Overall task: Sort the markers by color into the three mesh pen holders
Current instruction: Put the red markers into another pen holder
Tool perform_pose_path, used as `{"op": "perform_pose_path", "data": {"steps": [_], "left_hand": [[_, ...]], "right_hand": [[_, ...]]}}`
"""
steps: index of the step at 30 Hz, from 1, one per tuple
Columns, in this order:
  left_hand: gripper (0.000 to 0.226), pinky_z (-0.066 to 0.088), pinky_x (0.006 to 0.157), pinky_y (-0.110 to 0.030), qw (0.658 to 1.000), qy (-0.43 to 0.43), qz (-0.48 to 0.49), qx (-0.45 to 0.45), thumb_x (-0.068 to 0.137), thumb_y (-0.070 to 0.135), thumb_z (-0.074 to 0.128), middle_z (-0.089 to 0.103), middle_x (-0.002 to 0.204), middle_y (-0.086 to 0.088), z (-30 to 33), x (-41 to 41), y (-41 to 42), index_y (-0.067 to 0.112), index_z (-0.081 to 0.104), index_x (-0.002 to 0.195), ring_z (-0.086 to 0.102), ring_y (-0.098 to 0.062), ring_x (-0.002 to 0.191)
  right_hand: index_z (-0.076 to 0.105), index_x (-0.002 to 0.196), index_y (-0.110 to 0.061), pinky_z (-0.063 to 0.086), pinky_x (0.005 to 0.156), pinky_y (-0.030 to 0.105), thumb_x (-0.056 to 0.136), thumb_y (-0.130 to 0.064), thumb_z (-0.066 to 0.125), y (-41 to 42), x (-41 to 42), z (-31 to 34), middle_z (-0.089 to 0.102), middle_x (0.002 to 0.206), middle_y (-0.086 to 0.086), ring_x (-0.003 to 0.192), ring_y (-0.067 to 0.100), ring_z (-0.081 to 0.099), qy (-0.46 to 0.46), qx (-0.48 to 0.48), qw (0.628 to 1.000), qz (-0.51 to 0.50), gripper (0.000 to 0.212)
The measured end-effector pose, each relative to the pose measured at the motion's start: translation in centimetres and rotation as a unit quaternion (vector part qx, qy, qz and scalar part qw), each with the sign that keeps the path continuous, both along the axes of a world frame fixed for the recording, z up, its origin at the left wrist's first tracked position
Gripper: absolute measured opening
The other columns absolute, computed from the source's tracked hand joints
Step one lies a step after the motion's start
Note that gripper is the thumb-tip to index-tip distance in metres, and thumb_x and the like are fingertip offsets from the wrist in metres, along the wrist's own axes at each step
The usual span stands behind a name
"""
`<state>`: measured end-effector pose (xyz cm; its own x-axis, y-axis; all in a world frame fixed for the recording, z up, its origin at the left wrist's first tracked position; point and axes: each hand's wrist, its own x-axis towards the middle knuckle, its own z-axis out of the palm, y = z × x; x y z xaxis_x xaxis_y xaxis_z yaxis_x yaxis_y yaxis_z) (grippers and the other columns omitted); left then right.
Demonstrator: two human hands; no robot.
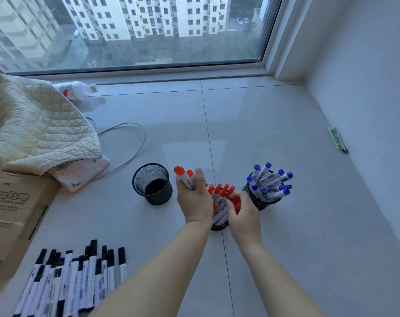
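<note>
- Over middle holder (219, 226): left hand (194, 197) grips two red markers (183, 177); right hand (243, 216) pinches reds inside.
- Left of it: empty holder (152, 184), black markers (75, 277) on floor.
- Right of it: blue-filled holder (263, 202).

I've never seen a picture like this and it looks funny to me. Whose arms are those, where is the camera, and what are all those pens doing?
There is no machine here, just a person. The camera sits on their head and looks down, so you see their own two arms reaching out.

They are sorting markers by color on a pale tiled floor by a big window.

The left hand grips a few red markers. The right hand holds more red ones at the middle holder, which is already full of red markers.

The right holder is full of blue markers. The left holder looks empty.

The black markers lie on the floor, not yet sorted. There is also a quilted blanket and a cardboard box.
</note>
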<state>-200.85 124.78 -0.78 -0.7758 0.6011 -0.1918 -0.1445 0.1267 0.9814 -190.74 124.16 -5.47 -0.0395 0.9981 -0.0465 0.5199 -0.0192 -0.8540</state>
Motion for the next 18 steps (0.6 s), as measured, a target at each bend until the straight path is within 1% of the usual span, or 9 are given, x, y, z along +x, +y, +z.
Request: {"op": "perform_pose_path", "data": {"steps": [2,5,7,9,10,12,13,15,18], "left_hand": [[0.019,0.041,0.054,-0.007,1.000,0.024,-0.007,0.005,0.092,0.027,0.053,0.053,0.061,0.007,-0.6,0.7,-0.6,0.016,0.044,0.080,0.054,0.005,0.051],[0.015,0.038,0.058,-0.002,0.999,0.035,-0.024,-0.005,0.093,0.025,0.052,0.053,0.067,0.011,-1.8,1.5,-1.5,0.022,0.044,0.081,0.054,0.010,0.059],[0.014,0.040,0.066,-0.007,0.999,0.032,-0.035,-0.008,0.093,0.026,0.051,0.053,0.074,0.009,-2.4,1.9,-2.0,0.029,0.043,0.082,0.053,0.009,0.065],[0.014,0.042,0.073,-0.014,0.999,0.025,-0.041,-0.010,0.093,0.027,0.050,0.054,0.081,0.006,-2.9,2.2,-2.3,0.033,0.044,0.082,0.055,0.003,0.074],[0.012,0.043,0.077,-0.020,0.999,0.022,-0.045,-0.012,0.093,0.027,0.050,0.057,0.085,0.002,-3.2,2.3,-2.5,0.031,0.045,0.084,0.057,-0.004,0.080],[0.005,0.046,0.085,-0.031,0.998,0.005,-0.053,-0.012,0.094,0.024,0.049,0.060,0.097,-0.011,-3.8,2.5,-2.8,0.022,0.047,0.090,0.060,-0.019,0.092],[0.005,0.047,0.089,-0.035,0.998,-0.002,-0.056,-0.012,0.094,0.023,0.049,0.059,0.103,-0.016,-4.0,2.5,-3.0,0.019,0.047,0.092,0.060,-0.023,0.096],[0.004,0.046,0.092,-0.039,0.998,0.007,-0.059,-0.018,0.092,0.024,0.049,0.056,0.107,-0.019,-4.5,2.6,-3.4,0.022,0.045,0.093,0.059,-0.024,0.100],[0.007,0.046,0.089,-0.036,0.996,0.044,-0.067,-0.030,0.090,0.030,0.049,0.054,0.105,-0.013,-5.1,2.6,-3.6,0.031,0.042,0.092,0.057,-0.019,0.097]], "right_hand": [[0.054,0.092,-0.019,0.041,0.058,0.013,0.091,-0.017,0.054,-0.1,-0.1,-0.1,0.059,0.079,-0.008,0.070,0.006,0.055,0.012,-0.003,1.000,-0.005,0.002],[0.050,0.089,-0.020,0.040,0.054,0.014,0.094,-0.022,0.049,0.0,-0.5,0.0,0.056,0.073,-0.011,0.066,0.004,0.053,0.028,-0.024,0.999,-0.021,0.006],[0.050,0.087,-0.019,0.038,0.053,0.016,0.096,-0.026,0.045,0.1,-0.7,0.2,0.056,0.071,-0.010,0.064,0.004,0.052,0.044,-0.050,0.997,-0.038,0.012],[0.050,0.082,-0.021,0.040,0.052,0.013,0.096,-0.029,0.043,0.3,-0.8,0.4,0.056,0.068,-0.008,0.060,0.001,0.052,0.074,-0.077,0.993,-0.052,0.018],[0.049,0.079,-0.024,0.040,0.053,0.011,0.096,-0.030,0.043,0.4,-0.7,0.5,0.056,0.068,-0.008,0.061,0.000,0.052,0.091,-0.092,0.990,-0.055,0.019],[0.048,0.078,-0.026,0.041,0.058,0.011,0.096,-0.030,0.044,0.6,-0.7,0.7,0.057,0.074,-0.007,0.068,0.002,0.053,0.118,-0.115,0.985,-0.044,0.019],[0.047,0.079,-0.026,0.041,0.060,0.011,0.096,-0.030,0.044,0.7,-0.7,0.8,0.058,0.077,-0.007,0.072,0.005,0.054,0.125,-0.120,0.984,-0.034,0.018],[0.048,0.080,-0.026,0.041,0.060,0.006,0.096,-0.029,0.044,0.8,-0.7,0.9,0.058,0.081,-0.006,0.075,0.002,0.054,0.137,-0.125,0.983,-0.022,0.017],[0.049,0.083,-0.022,0.040,0.060,0.002,0.096,-0.028,0.045,0.9,-0.7,0.9,0.058,0.083,-0.007,0.077,0.002,0.054,0.158,-0.141,0.977,-0.020,0.015]]}}
